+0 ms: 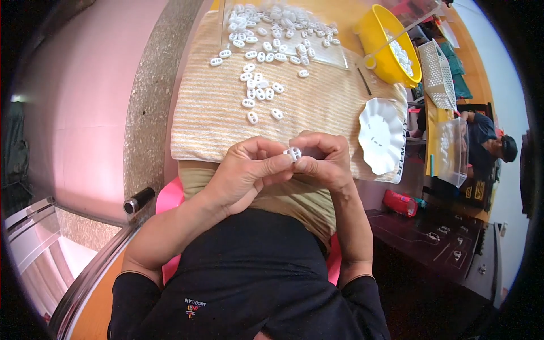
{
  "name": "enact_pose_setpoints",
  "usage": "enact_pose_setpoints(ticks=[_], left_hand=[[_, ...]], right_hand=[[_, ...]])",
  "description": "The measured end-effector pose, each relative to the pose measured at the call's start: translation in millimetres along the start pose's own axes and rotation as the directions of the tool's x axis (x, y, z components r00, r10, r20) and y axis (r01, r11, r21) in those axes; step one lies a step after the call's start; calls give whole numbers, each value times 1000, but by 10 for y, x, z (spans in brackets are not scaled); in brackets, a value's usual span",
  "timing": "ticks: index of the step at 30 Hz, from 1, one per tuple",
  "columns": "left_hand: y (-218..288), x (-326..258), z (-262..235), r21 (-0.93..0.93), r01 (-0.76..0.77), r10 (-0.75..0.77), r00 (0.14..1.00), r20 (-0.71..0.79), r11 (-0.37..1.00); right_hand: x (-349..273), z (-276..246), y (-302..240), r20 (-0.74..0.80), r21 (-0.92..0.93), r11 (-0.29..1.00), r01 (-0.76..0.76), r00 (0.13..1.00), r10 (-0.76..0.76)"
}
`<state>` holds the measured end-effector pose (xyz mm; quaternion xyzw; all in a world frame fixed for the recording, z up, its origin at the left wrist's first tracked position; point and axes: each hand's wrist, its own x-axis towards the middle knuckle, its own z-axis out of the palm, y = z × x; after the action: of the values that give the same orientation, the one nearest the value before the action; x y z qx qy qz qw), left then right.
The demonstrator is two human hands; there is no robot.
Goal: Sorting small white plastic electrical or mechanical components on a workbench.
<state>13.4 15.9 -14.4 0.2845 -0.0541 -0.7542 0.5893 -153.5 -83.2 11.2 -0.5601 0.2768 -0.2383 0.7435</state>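
Just above my lap, my left hand (246, 173) and my right hand (326, 161) meet at the fingertips. Pinched between them is a small white oval plastic piece with two holes (294, 153). Thumbs and forefingers of both hands touch it, and fingers cover part of it. Beyond my hands, several similar loose pieces (260, 93) lie on a striped tan cloth (209, 127). A bigger heap of them (277, 17) spreads over and around a clear plastic tray (331, 55) at the far side.
Right of my hands sits a white wavy-edged dish (381, 136) holding small dark slivers. A thin dark stick (364, 79) lies beyond it. A yellow basin (377, 34) holds more white pieces. Further right, a person (488, 139) is near a clear bin (453, 156) and a white basket (436, 73).
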Motion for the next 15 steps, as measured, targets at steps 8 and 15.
enact_pose_setpoints(ticks=[8, 15], left_hand=[[47, -62, 63, 3, 37, -37, 995, 94, 999], [37, -90, 69, 6, 55, -55, 988, 145, 998]], right_hand=[[-70, 38, 42, 19, -58, 978, 201, 980, -200], [-138, 122, -57, 31, -58, 978, 201, 979, -200]])
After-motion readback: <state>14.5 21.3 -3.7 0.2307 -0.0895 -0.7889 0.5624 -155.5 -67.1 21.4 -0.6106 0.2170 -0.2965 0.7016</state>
